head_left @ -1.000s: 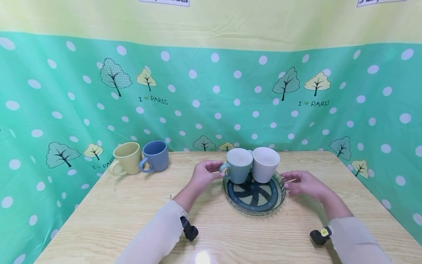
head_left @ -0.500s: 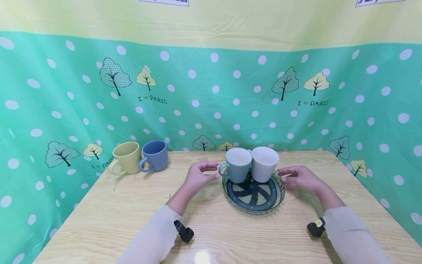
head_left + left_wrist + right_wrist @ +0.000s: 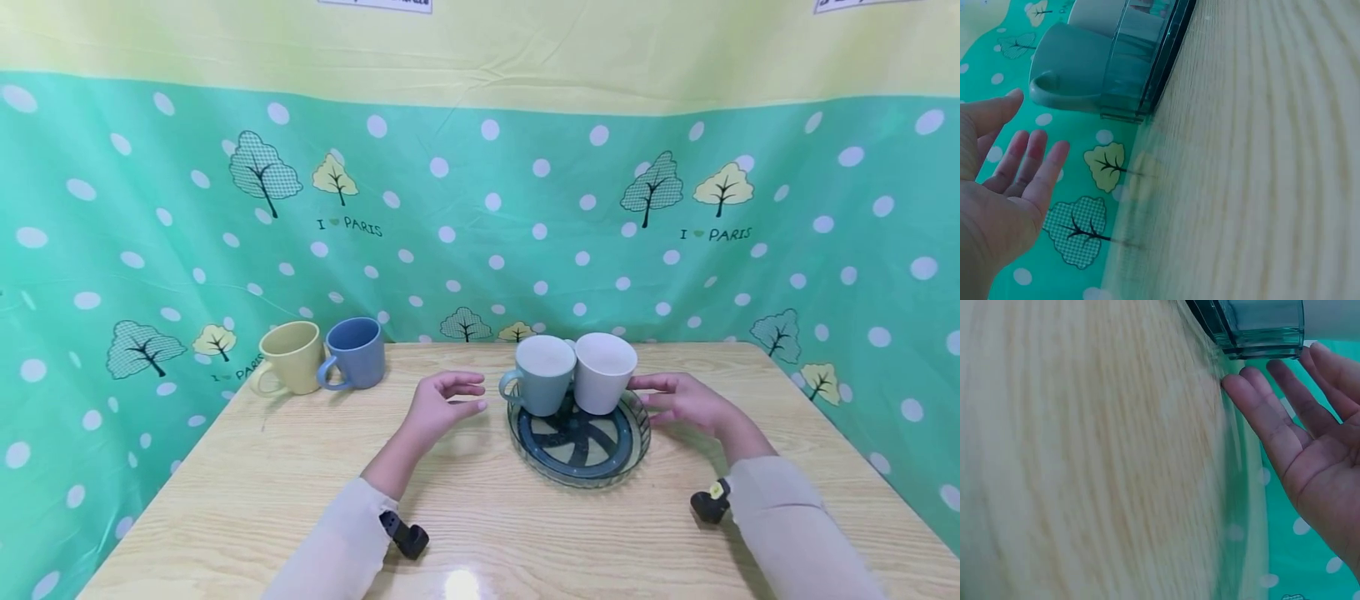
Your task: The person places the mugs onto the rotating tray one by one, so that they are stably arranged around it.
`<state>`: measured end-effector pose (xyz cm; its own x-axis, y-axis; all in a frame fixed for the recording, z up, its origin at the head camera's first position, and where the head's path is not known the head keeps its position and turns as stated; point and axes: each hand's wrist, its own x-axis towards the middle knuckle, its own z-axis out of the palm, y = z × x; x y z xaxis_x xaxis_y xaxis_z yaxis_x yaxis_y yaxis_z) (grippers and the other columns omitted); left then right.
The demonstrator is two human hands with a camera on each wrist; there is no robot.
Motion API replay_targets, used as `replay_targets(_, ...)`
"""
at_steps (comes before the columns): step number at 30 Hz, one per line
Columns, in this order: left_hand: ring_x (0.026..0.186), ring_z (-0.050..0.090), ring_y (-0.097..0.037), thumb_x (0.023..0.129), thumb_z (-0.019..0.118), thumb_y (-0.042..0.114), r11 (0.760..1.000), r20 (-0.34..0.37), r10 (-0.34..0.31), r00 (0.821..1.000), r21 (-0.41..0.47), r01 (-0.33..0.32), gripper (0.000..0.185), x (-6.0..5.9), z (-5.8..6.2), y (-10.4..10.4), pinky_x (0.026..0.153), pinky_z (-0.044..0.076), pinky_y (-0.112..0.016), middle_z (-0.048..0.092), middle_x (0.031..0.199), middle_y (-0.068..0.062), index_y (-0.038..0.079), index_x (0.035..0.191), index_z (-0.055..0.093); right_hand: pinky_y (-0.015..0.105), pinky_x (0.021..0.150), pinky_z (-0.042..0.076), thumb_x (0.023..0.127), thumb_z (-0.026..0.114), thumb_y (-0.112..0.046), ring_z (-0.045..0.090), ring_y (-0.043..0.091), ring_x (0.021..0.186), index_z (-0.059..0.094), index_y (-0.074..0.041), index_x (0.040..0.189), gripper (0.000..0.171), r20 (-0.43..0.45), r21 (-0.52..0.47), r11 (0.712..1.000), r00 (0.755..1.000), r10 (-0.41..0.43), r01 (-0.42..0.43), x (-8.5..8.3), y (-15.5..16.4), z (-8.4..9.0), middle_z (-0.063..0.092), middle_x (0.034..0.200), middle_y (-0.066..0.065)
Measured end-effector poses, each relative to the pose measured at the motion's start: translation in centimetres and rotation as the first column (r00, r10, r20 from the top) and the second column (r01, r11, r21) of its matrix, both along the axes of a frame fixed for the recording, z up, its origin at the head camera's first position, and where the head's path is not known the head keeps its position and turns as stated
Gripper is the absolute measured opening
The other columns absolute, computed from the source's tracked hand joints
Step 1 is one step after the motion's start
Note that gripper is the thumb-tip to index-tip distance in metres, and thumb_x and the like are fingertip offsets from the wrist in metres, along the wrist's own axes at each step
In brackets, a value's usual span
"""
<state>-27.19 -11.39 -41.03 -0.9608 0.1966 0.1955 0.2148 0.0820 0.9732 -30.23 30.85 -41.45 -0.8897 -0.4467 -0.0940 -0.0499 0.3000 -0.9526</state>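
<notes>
A round glass dish (image 3: 579,477) with a dark swirl pattern sits on the table right of the middle. Inside it, towards the back, stand a grey-green mug (image 3: 545,375) and a white mug (image 3: 604,373), side by side and upright. My left hand (image 3: 442,408) hovers left of the dish, fingers apart and holding nothing; the left wrist view shows its palm (image 3: 1007,212) clear of the green mug's handle (image 3: 1063,100). My right hand (image 3: 686,407) is at the dish's right side, its loose fingertips (image 3: 1235,384) right by the glass wall (image 3: 1266,331).
At the back left of the wooden table (image 3: 480,533) stand a yellow mug (image 3: 292,360) and a blue mug (image 3: 356,357), handles to the left. A green dotted curtain (image 3: 480,200) hangs right behind the table.
My left hand has drawn back leftward from the green mug's handle. My right hand has shifted slightly up and stays beside the dish. The dish and mugs have kept their places.
</notes>
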Motion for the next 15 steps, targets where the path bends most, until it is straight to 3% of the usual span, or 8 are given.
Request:
replay_targets(4,0.104,0.066,-0.029,0.078,0.079,-0.001,1.000,0.004,0.008,1.000,0.020,-0.008,0.039,0.3,-0.1,-0.3,0.087,0.057,-0.032,0.069,0.110,-0.018,0.003,0.115,0.069,0.050,0.090,0.055,0.098,0.053,-0.005,0.046,0.045,0.126,0.037,0.014,0.140,0.049,0.016,-0.003,1.000,1.000,-0.012,0.012,-0.1,-0.2,0.0,0.027,0.150,0.034)
replay_targets(10,0.105,0.065,-0.033,0.077,0.077,-0.007,0.998,-0.005,0.003,1.000,0.069,-0.003,0.041,0.5,0.1,-0.7,0.086,0.058,-0.033,0.067,0.111,-0.024,-0.005,0.116,0.066,0.047,0.090,0.056,0.097,0.056,-0.007,0.056,0.026,0.117,0.035,0.014,0.141,0.053,0.043,0.000,1.000,0.999,-0.013,0.013,-0.3,-0.4,-0.2,0.027,0.150,0.033)
replay_targets(15,0.104,0.066,-0.029,0.076,0.077,-0.009,0.997,-0.022,0.010,1.000,0.077,-0.008,0.040,0.7,0.1,-1.2,0.086,0.058,-0.033,0.070,0.109,-0.016,-0.005,0.115,0.066,0.044,0.090,0.056,0.098,0.056,-0.007,0.056,0.020,0.115,0.034,0.013,0.142,0.053,0.079,-0.014,1.000,0.997,-0.023,0.024,-0.2,-0.4,-0.4,0.025,0.152,0.031)
